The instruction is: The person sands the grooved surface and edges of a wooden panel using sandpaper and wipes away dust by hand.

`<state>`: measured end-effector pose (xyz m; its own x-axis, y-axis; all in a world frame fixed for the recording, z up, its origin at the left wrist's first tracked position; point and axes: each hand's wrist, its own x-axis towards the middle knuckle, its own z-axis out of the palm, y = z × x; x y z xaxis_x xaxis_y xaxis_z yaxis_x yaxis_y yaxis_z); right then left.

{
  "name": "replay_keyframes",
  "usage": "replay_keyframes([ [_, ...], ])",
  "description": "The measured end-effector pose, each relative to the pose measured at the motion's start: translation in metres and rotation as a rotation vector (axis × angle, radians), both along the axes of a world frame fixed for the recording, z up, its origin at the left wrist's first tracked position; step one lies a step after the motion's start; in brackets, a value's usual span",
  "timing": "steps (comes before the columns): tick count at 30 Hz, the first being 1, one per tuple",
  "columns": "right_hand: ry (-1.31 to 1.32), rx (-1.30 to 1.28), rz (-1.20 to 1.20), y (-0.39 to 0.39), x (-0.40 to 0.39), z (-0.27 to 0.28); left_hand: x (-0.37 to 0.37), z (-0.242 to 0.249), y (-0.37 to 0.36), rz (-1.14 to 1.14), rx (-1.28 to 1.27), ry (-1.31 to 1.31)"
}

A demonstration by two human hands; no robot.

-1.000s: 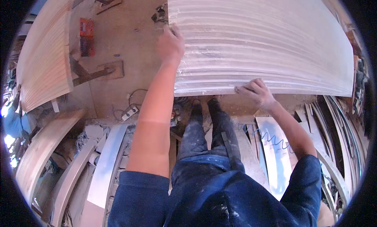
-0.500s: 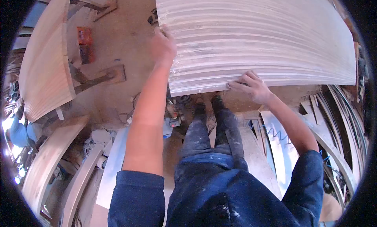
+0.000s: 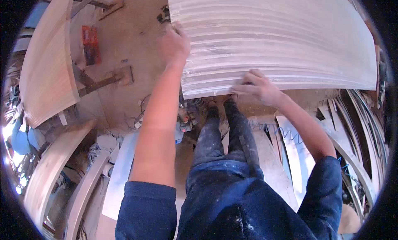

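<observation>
A large pale panel (image 3: 265,41) with long ridges and a dusty, whitish surface fills the upper right. My left hand (image 3: 175,47) is at its left edge, fingers curled over the rim. Over the near edge, my right hand (image 3: 259,88) lies with bent, slightly spread fingers touching the ridged face. Motion smears the fingertips of that hand, and I make out no tool under them.
Another curved ribbed panel (image 3: 49,65) stands at the left on wooden supports. An orange-red box (image 3: 90,45) sits on the brown floor. Curved wooden pieces (image 3: 54,169) lie lower left. Long strips (image 3: 365,128) and a coiled blue hose (image 3: 286,134) are at the right.
My right hand has slid a little left along the near edge. My left hand has shifted slightly right, still at the panel's left rim.
</observation>
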<state>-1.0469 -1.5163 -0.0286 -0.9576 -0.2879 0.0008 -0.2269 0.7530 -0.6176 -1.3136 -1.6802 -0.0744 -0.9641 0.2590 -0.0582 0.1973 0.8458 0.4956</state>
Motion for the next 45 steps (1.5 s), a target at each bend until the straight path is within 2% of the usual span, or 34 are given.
replay_keyframes([
  [2,-0.042,-0.049,0.019,-0.006,-0.003,-0.004,0.0,-0.002,0.0,-0.007,-0.047,0.013],
  [3,-0.084,-0.095,0.025,-0.016,-0.008,-0.001,0.003,0.006,0.002,0.013,0.013,-0.05],
  [5,0.148,-0.185,0.071,-0.076,-0.041,-0.026,0.004,0.011,0.003,0.036,0.07,-0.104],
  [7,0.086,-0.045,0.14,-0.139,-0.077,-0.017,0.006,0.012,0.003,0.031,0.091,-0.097],
  [8,0.086,-0.044,0.135,-0.134,-0.075,-0.021,0.003,0.007,0.004,0.026,0.092,-0.097],
  [10,0.064,-0.216,-0.041,-0.11,-0.053,-0.027,0.004,-0.008,0.003,0.044,0.193,-0.067],
  [12,-0.023,-0.093,-0.096,-0.049,-0.017,-0.012,0.004,0.0,0.001,0.03,0.15,-0.081],
  [14,0.009,0.032,-0.137,-0.007,0.013,-0.002,0.001,0.01,0.0,0.013,0.105,-0.079],
  [17,0.021,0.061,-0.091,-0.021,0.006,-0.014,0.003,0.009,0.002,0.04,0.046,-0.137],
  [20,0.137,-0.184,-0.035,-0.112,-0.057,-0.027,0.003,-0.004,0.005,0.064,0.143,-0.105],
  [22,0.145,-0.073,-0.049,-0.142,-0.081,-0.018,0.003,-0.01,0.005,0.069,0.163,-0.056],
  [25,0.138,-0.094,-0.07,-0.092,-0.044,-0.013,0.001,-0.021,0.001,0.018,0.214,0.011],
  [29,-0.122,0.208,-0.163,0.026,0.047,0.001,0.002,-0.005,0.001,0.066,0.168,-0.072],
  [32,-0.019,0.124,-0.13,0.024,0.045,-0.008,0.0,-0.006,0.002,0.028,0.066,-0.083],
  [34,0.076,0.03,-0.045,-0.034,-0.001,-0.013,-0.003,-0.029,0.003,0.052,0.221,-0.007],
  [35,0.1,-0.109,-0.071,-0.069,-0.022,-0.026,-0.003,-0.028,0.004,0.037,0.226,-0.003],
  [37,0.175,-0.203,-0.07,-0.122,-0.063,-0.025,-0.001,-0.024,0.002,0.089,0.157,-0.017],
  [38,0.109,-0.046,-0.04,-0.129,-0.069,-0.016,0.001,-0.021,0.002,0.081,0.163,-0.011],
  [39,0.114,-0.039,-0.048,-0.114,-0.059,-0.019,0.002,-0.018,0.001,0.072,0.132,-0.014],
  [41,0.015,-0.182,-0.058,-0.06,-0.013,-0.025,0.002,-0.017,0.001,0.057,0.105,-0.019],
  [42,-0.01,0.063,-0.072,-0.014,0.025,-0.015,0.0,-0.02,0.002,0.066,0.085,-0.025],
  [43,-0.104,0.061,-0.134,0.038,0.068,-0.013,-0.002,-0.022,0.001,0.077,0.063,-0.026],
  [44,-0.21,0.154,-0.335,0.083,0.115,0.0,-0.003,-0.023,-0.001,0.075,0.068,-0.016],
  [45,-0.178,0.276,-0.414,0.119,0.146,0.032,-0.003,-0.025,-0.004,0.055,0.046,-0.002],
])
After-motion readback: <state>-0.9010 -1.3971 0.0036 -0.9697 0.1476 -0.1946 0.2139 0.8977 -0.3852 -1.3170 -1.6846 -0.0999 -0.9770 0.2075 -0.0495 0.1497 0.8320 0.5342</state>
